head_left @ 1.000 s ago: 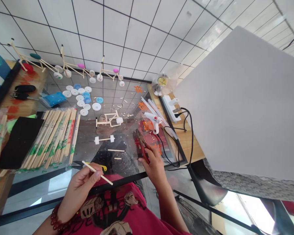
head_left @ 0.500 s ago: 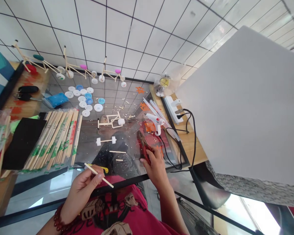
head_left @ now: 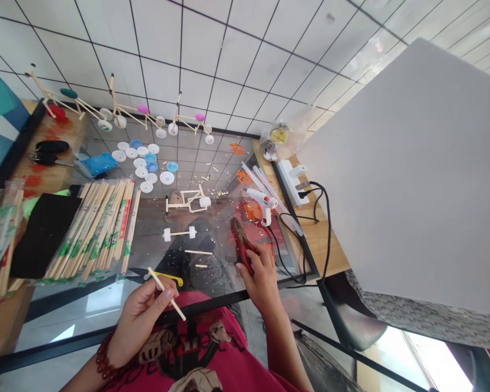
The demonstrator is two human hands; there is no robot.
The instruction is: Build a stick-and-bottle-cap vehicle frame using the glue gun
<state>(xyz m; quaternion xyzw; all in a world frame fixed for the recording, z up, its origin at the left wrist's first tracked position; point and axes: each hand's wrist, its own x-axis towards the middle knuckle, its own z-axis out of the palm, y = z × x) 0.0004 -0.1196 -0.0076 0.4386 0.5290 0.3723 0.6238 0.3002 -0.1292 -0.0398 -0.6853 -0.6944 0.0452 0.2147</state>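
My left hand (head_left: 145, 313) pinches a cut wooden chopstick (head_left: 179, 311) between thumb and fingers, tilted over the near table edge. My right hand (head_left: 264, 280) is closed round the red handles of a pair of pliers (head_left: 240, 235), which lies on the glass with its jaws pointing away from me. Between the hands are a longer stick piece (head_left: 198, 252) and a shorter stick piece (head_left: 201, 266). Beyond them sit a stick axle (head_left: 180, 233) with white wheels and a small stick frame (head_left: 185, 207). A yellow-handled cutting tool (head_left: 173, 279) lies partly behind my left hand.
Wrapped chopsticks (head_left: 96, 228) and a black sheet (head_left: 44, 234) lie left. Bottle caps (head_left: 141, 171) and three stick tricycles (head_left: 126, 105) are farther back. To the right are a white glue gun (head_left: 263, 202), clear glue sticks (head_left: 265, 188), a power strip (head_left: 291, 182) and black cables (head_left: 326, 234).
The stick in my left hand is tilted a little more steeply. My right hand stays on the pliers. The whole view has shifted slightly.
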